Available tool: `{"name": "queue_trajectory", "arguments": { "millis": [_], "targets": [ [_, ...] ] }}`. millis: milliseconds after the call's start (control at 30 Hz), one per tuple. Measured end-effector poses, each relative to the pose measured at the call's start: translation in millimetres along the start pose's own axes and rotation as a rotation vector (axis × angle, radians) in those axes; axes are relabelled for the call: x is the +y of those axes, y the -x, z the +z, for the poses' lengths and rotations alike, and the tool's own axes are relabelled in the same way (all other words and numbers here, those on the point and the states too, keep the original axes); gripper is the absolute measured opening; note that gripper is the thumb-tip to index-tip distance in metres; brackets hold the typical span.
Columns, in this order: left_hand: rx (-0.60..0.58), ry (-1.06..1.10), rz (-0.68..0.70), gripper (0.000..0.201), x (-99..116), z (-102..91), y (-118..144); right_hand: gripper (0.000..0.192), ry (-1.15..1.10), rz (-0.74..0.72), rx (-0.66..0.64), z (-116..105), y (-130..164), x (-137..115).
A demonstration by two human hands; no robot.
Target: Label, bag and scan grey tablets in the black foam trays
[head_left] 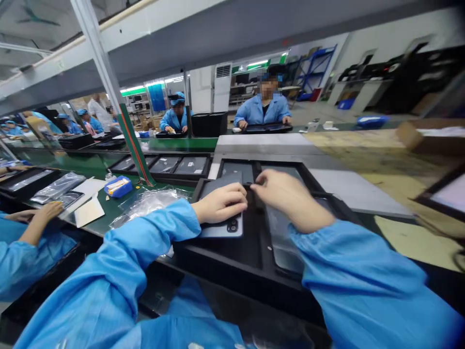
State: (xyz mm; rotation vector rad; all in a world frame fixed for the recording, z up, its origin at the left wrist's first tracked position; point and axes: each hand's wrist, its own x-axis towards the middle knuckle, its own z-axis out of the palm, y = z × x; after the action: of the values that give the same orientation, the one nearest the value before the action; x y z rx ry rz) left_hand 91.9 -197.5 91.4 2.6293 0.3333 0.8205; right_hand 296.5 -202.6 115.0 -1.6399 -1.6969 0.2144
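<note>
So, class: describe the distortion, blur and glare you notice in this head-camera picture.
Head view: wide-angle bending curves the overhead beam and the edges; the right side smears with motion blur; the left hand and right hand on the grey phone stay fairly sharp; ceiling lights glare off the clear plastic bag.

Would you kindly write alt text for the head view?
A person's left hand rests on a grey phone lying in a black tray, with the right hand beside it. Co-workers in blue coats sit across the green bench.
</note>
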Motion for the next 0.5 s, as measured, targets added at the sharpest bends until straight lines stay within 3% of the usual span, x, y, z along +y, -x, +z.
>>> {"name": "queue_trajectory", "arguments": {
  "millis": [67,133,200,300,433,500],
  "targets": [
    [-0.26,-0.062,-0.015,0.03,1,13.0,0,0.016,-0.031,-0.031,0.144,-44,16,12],
    [-0.389,-0.136,-0.023,0.026,4,23.0,0,0.016,-0.115,-0.09,0.276,-82,47,25],
    [-0.352,-0.204,-0.044,0.026,10,30.8,-8,0.016,-0.193,-0.111,0.318,-107,82,36],
    [-0.292,-0.288,-0.066,0.026,31,50.1,-40,0.019,-0.284,-0.047,0.29,-127,118,50],
    [-0.359,-0.313,-0.167,0.032,77,103.4,-98,0.022,-0.422,0.029,0.257,-134,127,68],
    [-0.335,-0.261,-0.213,0.04,95,131.3,-117,0.021,-0.459,0.045,0.225,-134,124,72]
  ]
}}
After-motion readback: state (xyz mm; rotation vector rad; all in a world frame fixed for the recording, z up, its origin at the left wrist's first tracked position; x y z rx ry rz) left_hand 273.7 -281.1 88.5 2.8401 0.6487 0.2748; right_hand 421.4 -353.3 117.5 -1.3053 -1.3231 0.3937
